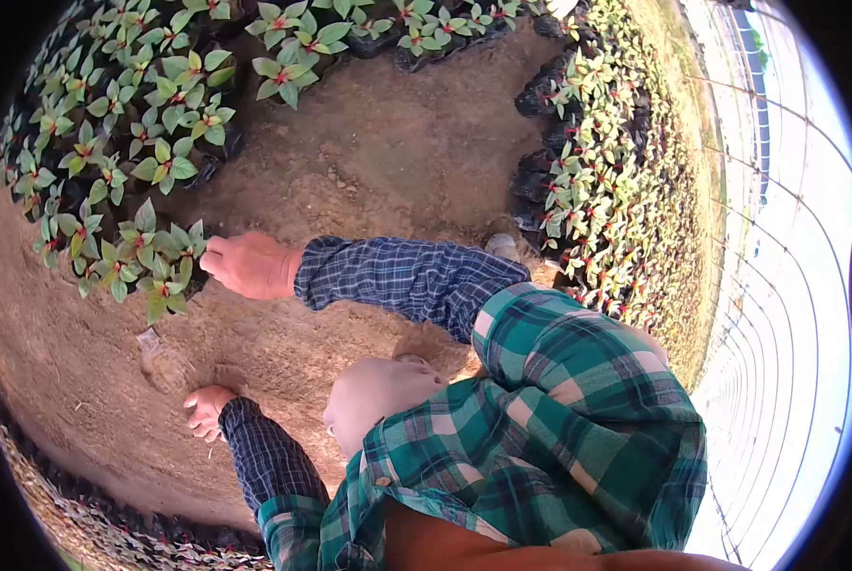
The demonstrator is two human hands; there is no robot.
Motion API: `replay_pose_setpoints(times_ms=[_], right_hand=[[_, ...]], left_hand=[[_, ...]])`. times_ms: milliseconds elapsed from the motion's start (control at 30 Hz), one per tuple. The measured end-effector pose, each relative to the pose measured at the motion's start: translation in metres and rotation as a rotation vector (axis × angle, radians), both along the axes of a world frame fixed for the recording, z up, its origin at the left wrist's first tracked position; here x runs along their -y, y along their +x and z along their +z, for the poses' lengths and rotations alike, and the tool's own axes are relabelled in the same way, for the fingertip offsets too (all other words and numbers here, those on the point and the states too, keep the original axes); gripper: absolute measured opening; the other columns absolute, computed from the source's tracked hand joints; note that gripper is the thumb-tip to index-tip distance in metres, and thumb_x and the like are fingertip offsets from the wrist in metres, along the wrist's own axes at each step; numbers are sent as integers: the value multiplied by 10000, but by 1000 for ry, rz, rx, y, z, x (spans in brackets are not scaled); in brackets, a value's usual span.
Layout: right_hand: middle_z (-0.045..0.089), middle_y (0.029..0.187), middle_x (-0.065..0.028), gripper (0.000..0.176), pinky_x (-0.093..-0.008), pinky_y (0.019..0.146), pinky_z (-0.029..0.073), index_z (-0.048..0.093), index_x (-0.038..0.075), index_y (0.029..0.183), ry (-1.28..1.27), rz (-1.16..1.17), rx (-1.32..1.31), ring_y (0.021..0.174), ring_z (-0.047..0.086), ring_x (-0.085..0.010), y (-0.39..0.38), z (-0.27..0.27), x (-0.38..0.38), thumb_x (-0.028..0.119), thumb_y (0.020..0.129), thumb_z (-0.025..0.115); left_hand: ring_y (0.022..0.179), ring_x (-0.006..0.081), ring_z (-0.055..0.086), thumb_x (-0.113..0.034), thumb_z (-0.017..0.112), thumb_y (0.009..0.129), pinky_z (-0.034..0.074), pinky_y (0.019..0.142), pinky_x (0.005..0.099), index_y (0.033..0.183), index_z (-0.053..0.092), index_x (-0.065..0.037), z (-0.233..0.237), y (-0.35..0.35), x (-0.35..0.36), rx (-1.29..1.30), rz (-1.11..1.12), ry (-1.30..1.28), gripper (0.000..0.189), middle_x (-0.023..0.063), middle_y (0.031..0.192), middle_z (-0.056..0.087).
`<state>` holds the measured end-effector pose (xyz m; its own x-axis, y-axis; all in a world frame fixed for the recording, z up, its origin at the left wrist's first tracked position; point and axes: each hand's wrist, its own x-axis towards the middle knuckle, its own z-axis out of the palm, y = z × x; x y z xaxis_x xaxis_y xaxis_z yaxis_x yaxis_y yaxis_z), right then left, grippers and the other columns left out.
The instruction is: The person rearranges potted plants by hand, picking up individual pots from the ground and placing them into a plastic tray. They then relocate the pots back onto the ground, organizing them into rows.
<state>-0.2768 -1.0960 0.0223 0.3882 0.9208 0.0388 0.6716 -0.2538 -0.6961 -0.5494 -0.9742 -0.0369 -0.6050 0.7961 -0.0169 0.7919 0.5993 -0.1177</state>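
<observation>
My right hand (252, 265), in a navy checked sleeve cover, is at the edge of a cluster of seedlings in black bags. Its fingers are curled against a leafy seedling (158, 284) with green, reddish-centred leaves; its bag is mostly hidden by leaves and hand. Lower in the view, my left hand (210, 412) hangs just over or on the brown soil (283, 357), fingers loosely bent and apart, with nothing seen in them. A small pale scrap (148, 339) lies on the soil near it. Between my arms shows a pale rounded shape (378, 400) that I cannot identify.
Dense bagged seedlings (174, 90) fill the upper left. A long bed of similar plants (616, 181) runs along the right, and another row (150, 533) lines the bottom left. Beyond the right bed stands a curved metal frame (763, 176). The view is turned sideways.
</observation>
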Motion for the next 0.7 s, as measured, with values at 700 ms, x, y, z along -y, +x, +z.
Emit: replay_pose_setpoints(times_ms=[700], right_hand=[[694, 886, -192, 249, -451, 757, 527, 677, -2, 944, -1476, -490, 589, 910, 665, -355, 347, 13, 375, 224, 846, 638]], left_hand=[[1269, 357, 367, -521, 299, 939, 321, 1041, 501, 1322, 427, 26, 1, 0, 3, -29, -95, -14, 680, 206, 1345, 447]])
